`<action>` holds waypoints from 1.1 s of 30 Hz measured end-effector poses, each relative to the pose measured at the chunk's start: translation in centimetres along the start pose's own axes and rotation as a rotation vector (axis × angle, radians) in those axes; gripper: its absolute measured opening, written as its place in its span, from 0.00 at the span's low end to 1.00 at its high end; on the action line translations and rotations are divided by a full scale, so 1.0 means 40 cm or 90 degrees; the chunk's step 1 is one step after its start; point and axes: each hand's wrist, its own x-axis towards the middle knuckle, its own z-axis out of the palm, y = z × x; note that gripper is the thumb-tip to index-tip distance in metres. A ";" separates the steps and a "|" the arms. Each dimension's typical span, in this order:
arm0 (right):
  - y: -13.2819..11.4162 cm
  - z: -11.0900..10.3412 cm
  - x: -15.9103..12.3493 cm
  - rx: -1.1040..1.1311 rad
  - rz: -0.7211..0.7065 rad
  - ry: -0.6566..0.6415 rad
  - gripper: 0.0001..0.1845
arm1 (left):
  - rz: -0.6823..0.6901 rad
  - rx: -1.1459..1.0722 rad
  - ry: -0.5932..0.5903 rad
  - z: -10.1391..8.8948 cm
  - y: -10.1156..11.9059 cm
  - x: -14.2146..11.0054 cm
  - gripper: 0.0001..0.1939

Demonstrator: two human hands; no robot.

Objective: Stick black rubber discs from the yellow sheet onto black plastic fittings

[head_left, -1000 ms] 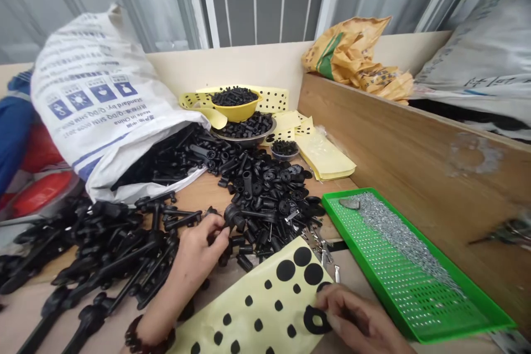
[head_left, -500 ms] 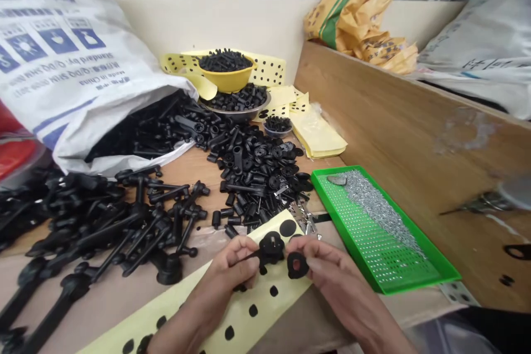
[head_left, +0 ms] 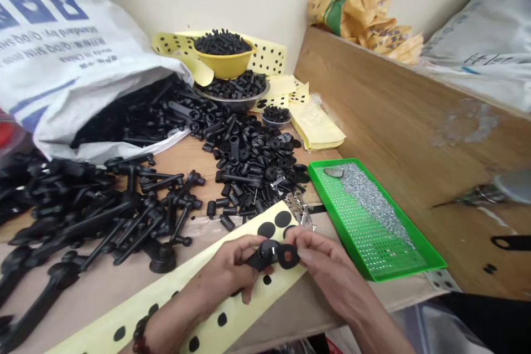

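Note:
My left hand (head_left: 230,265) is closed around a black plastic arm (head_left: 260,257), its round end turned up towards me. Between the fingertips of my right hand (head_left: 321,257) is a flat black ring-shaped pad (head_left: 284,264) with a hole in its middle. The pad sits right beside the arm's round end; whether they touch I cannot tell. Beneath both hands lies a long yellow backing sheet (head_left: 244,301) with black dots and larger black discs on it. My right fingers cover part of one disc near the sheet's far end.
Finished-looking black arm assemblies (head_left: 124,215) pile up on the left, before a white sack (head_left: 116,66) of black parts. Loose black parts (head_left: 257,160) lie ahead, near a yellow bowl (head_left: 226,63). A green tray (head_left: 352,243) of small metal pieces stands right, by a wooden board (head_left: 373,105).
The black pad has come from slightly apart to right beside the arm's round end, and its hole now shows. The arm has turned in my left hand. The whole view has shifted slightly.

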 end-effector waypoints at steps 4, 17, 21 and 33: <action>-0.001 -0.002 0.006 -0.033 -0.006 -0.017 0.10 | -0.011 0.070 0.031 0.000 -0.001 0.002 0.26; 0.016 0.000 0.012 -0.084 -0.004 -0.031 0.08 | -0.033 0.145 0.041 0.007 0.001 0.003 0.31; 0.017 0.002 0.013 -0.114 -0.003 -0.024 0.11 | -0.043 0.161 0.036 0.010 0.005 0.002 0.33; 0.011 0.009 0.013 -0.181 -0.021 -0.021 0.10 | -0.052 0.205 0.026 0.008 0.008 0.000 0.33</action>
